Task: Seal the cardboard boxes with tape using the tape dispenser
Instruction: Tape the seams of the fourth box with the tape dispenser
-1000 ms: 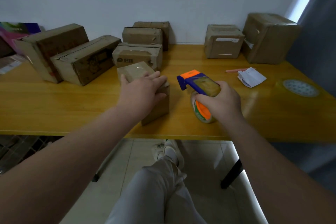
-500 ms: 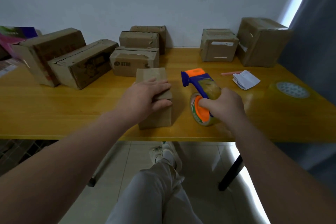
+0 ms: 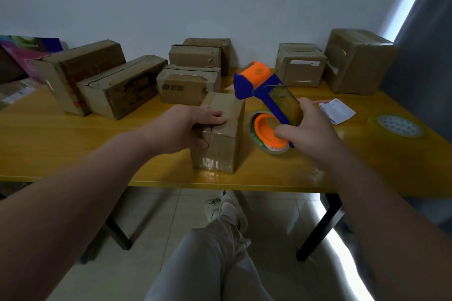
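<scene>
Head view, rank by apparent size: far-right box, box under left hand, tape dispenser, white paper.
1. Far-right box and box under the left hand: look alike, the latter nearer, so unranked.
2. Tape dispenser.
3. White paper, clearly smallest.

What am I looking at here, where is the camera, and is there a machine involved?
There is no machine here. These are a person's two bare hands, filmed by one wide-angle camera worn on the head. It looks down past the arms to the table and the person's legs below. The left hand holds a small cardboard box near the front edge of the yellow table. The right hand grips a blue and orange tape dispenser just to the right of that box. Along the wall stand other boxes. A folded white paper and a spare tape roll lie further right.
</scene>
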`<state>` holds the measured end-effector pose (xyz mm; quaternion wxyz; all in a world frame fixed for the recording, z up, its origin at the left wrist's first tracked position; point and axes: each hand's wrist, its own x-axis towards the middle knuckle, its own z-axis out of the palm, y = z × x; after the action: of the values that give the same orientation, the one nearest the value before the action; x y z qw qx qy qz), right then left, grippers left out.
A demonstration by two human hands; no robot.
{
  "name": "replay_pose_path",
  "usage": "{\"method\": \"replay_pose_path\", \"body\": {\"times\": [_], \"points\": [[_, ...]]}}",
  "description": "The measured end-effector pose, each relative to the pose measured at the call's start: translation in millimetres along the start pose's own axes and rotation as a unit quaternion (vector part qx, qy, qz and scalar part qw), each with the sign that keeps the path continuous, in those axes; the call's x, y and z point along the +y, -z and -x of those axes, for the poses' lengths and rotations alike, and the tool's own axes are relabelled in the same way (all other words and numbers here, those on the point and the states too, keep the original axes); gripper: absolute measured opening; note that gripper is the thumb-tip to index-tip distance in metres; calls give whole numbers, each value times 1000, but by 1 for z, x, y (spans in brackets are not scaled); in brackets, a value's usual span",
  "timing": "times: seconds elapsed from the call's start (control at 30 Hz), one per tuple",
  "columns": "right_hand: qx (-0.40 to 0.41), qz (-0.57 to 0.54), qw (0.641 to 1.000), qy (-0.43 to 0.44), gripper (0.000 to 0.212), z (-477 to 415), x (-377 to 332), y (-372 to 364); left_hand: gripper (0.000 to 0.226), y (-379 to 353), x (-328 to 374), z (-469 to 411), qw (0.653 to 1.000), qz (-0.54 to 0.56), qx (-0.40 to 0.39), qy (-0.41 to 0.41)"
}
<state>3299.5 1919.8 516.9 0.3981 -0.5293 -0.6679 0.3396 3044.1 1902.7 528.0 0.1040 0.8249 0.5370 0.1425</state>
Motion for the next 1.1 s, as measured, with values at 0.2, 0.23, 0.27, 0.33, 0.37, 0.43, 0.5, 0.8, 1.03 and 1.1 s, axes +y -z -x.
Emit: {"method": "replay_pose_path", "body": {"times": [0.2, 0.23, 0.27, 0.33, 0.37, 0.43, 0.5, 0.8, 1.03, 1.1], "points": [[-37, 33, 997, 51, 53, 1, 3, 12, 53, 0, 2, 1, 994, 73, 65, 57], [-42, 34, 997, 59, 54, 1, 3, 14, 46, 3, 6, 2, 983, 119, 115, 84], [-47, 32, 996, 68, 54, 1, 3, 15, 39, 6, 10, 1, 964, 173, 169, 111], [-59, 23, 994, 84, 54, 2, 1, 16, 28, 13, 20, -1, 908, 304, 229, 173], [-66, 16, 994, 88, 54, 3, -1, 16, 28, 17, 24, -2, 876, 374, 220, 210], [-76, 8, 992, 98, 54, 5, -6, 16, 37, 23, 33, -3, 811, 497, 152, 268], [-82, 12, 991, 109, 54, 7, -9, 15, 42, 26, 40, -2, 761, 573, 82, 293], [-101, 35, 985, 134, 61, 9, -14, 20, 11, 25, 47, -1, 771, 569, 99, 268], [-124, 10, 982, 142, 71, 13, -25, 26, 10, 19, 46, -1, 795, 517, 145, 282], [-134, 15, 980, 147, 70, 12, -29, 29, 9, 17, 45, -1, 793, 517, 147, 287]]}}
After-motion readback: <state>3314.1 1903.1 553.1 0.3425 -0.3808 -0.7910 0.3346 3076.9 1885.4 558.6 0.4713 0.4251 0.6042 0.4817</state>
